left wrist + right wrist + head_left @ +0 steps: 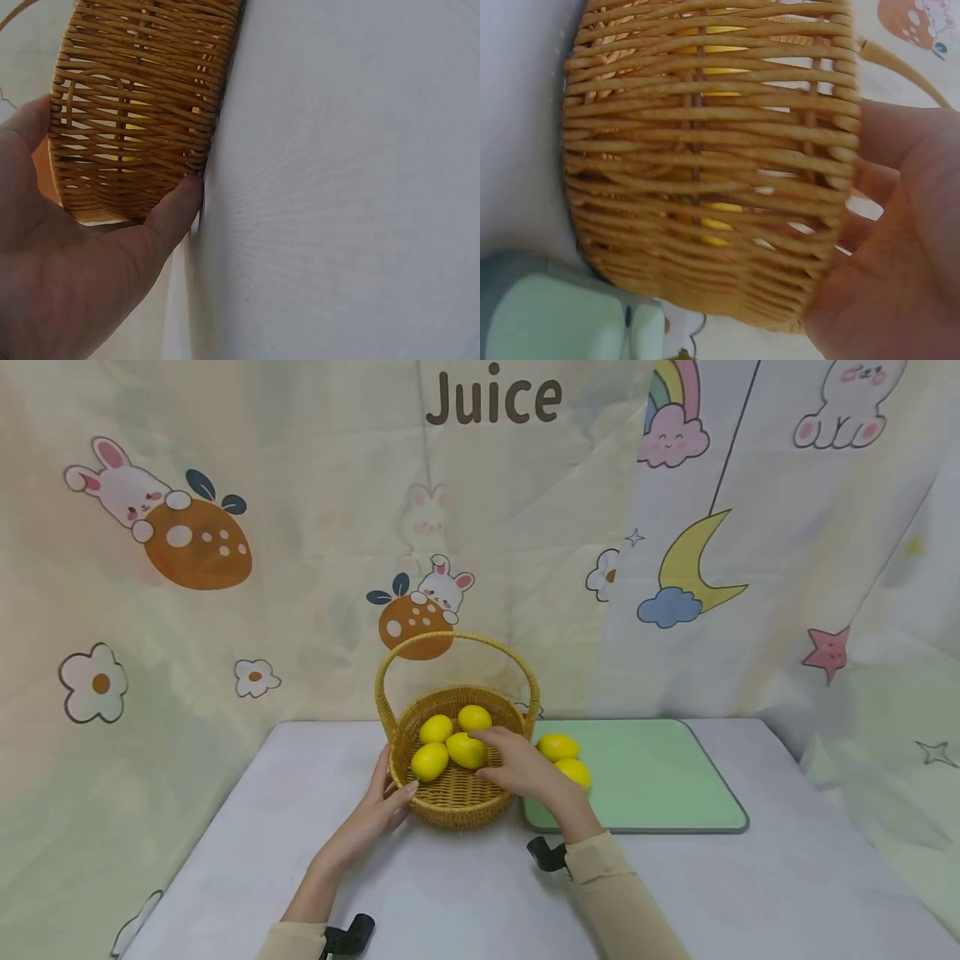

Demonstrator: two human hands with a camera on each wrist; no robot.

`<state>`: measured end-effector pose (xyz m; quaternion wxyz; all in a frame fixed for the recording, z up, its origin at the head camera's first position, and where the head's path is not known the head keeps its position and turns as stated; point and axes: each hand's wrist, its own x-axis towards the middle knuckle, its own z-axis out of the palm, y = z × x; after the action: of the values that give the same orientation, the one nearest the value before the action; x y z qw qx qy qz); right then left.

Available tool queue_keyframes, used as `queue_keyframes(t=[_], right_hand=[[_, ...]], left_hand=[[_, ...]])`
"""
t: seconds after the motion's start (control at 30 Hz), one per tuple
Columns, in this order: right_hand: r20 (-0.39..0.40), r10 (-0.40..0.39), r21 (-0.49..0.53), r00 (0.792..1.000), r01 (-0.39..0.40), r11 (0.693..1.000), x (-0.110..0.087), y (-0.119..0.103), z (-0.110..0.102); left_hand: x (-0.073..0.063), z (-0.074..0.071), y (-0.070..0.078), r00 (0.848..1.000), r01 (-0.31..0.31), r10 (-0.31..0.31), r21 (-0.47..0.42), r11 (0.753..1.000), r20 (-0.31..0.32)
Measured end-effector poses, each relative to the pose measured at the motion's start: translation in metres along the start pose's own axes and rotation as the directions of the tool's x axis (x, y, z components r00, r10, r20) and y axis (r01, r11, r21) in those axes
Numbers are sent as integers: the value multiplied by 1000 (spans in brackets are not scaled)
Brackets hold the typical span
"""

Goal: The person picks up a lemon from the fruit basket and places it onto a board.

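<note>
A round wicker basket [457,814] with a tall arched handle stands on the table, with several yellow lemons [430,762] inside. My left hand [382,802] grips its left side; the left wrist view has the thumb [176,202] low on the weave and a finger near the rim. My right hand [517,764] reaches in over the right rim. Its fingers and thumb are around the right end of one lemon [465,750]. From the right wrist, the basket wall [705,150] hides the fingertips, and bits of yellow show through the gaps.
Right of the basket lies a pale green cutting board [652,777] with a grey edge. Two more lemons [558,747] sit on its left end, partly behind my right hand and wrist. A printed cloth [322,568] hangs behind the white table [262,827].
</note>
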<state>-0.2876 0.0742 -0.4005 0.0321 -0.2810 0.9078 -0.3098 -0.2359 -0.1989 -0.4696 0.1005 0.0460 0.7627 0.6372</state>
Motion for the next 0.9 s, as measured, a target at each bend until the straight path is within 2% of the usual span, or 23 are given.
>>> queue_keyframes(t=[0.3, 0.53, 0.7, 0.9], right_hand=[[-21, 18, -58, 1000, -20, 998, 18, 5, 9], [0, 4, -49, 1000, -4, 999, 26, 5, 11], [38, -3, -17, 999, 4, 1000, 29, 5, 13], [83, -2, -33, 997, 5, 999, 36, 6, 20]], left_hand=[[3, 3, 1, 1000, 0, 0, -14, 1000, -11], [3, 3, -1, 999, 17, -17, -9, 1000, -37], [3, 3, -3, 999, 17, -18, -12, 1000, -28], [0, 3, -3, 1000, 8, -8, -10, 1000, -30]])
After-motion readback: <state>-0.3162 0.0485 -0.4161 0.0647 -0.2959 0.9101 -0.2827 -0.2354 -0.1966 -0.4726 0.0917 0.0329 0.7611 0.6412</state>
